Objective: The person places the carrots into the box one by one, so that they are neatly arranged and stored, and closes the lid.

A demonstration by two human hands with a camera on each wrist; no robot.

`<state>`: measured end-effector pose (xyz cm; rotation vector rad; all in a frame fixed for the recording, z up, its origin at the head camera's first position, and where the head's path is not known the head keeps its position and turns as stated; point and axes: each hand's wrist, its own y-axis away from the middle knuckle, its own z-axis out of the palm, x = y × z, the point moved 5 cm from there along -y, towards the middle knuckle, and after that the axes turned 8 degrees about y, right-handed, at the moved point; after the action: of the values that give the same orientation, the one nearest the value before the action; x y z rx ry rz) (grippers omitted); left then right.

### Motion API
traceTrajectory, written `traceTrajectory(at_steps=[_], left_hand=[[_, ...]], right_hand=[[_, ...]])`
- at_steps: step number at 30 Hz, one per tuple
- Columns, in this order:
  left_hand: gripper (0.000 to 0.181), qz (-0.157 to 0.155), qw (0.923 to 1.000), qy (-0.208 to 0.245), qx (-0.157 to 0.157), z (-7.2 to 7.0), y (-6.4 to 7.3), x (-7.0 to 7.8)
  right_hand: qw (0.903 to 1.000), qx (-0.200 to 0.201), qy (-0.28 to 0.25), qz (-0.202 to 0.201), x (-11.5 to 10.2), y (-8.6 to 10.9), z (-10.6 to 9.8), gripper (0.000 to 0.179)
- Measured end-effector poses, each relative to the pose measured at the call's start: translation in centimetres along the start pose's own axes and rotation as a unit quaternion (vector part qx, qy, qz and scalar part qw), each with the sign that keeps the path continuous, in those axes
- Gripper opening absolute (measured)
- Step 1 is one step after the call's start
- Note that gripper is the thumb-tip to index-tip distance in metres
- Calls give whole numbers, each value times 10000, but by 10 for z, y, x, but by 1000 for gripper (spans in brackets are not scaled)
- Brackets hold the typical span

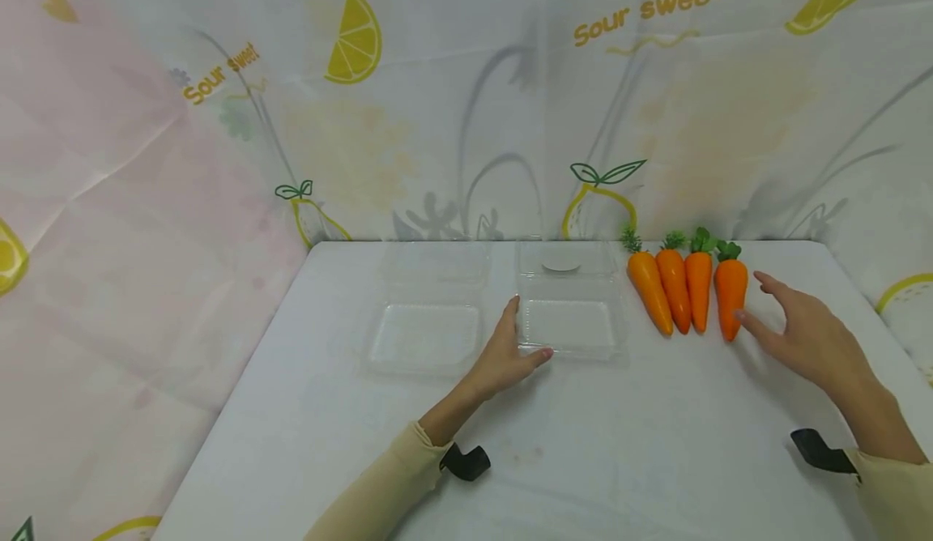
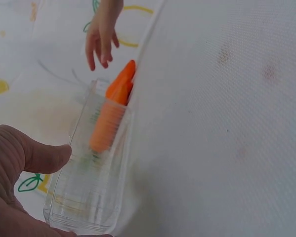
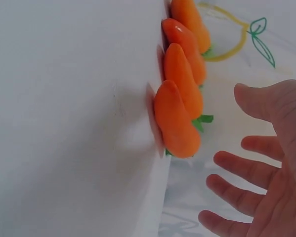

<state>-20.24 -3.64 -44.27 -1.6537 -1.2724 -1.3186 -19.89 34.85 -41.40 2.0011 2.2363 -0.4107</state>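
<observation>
Two clear plastic clamshell boxes stand side by side on the table with their lids up. At the corner of the right-hand box (image 1: 568, 322) is my left hand (image 1: 503, 356), thumb by its front edge and fingers along its left side. The left wrist view shows the thumb (image 2: 51, 157) beside the clear wall; whether it presses cannot be told. Several orange carrots with green tops lie in a row right of that box. Beside the rightmost carrot (image 1: 731, 298) hovers my right hand (image 1: 816, 337), fingers spread and apart from the carrots in the right wrist view.
The left-hand clear box (image 1: 425, 338) sits a little way from the other one. A white cloth covers the table (image 1: 612, 452). Behind rises a printed curtain (image 1: 437, 120) with lemon drawings, meeting the table's back edge. Black wrist mounts (image 1: 466, 462) stick out from both sleeves.
</observation>
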Motion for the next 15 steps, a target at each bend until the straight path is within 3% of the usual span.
traceTrajectory(at_steps=[5,15], left_hand=[[96,82,9999,63,-30,0,-1,0],[95,32,10000,-54,39,0,-2,-3]], right_hand=[[9996,-215,-35,196,3,-7,3,73],[9988,-95,-124,474,5,-20,4,69]])
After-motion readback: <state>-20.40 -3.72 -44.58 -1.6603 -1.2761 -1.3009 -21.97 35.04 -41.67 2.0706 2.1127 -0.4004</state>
